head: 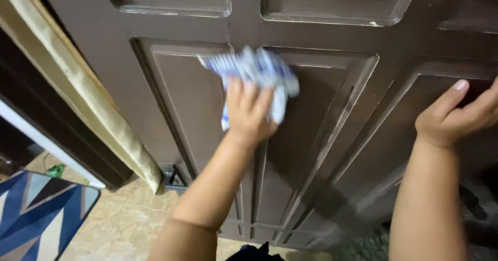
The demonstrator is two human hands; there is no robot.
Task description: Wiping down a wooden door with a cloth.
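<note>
My left hand (248,113) presses a crumpled blue-and-white cloth (259,72) against a dark brown panelled door (332,152), over the vertical strip between two recessed panels. The cloth is blurred. My right hand (454,117) rests on the door's right side with its fingers curled around the door's edge and the thumb pointing up. Both forearms reach up from the bottom of the view.
A beige curtain (78,85) hangs diagonally at the left beside a dark frame. A blue, white and brown patterned mat (36,214) lies on the tan tiled floor (124,224) at the lower left. A metal fitting (174,178) sits at the door's lower left.
</note>
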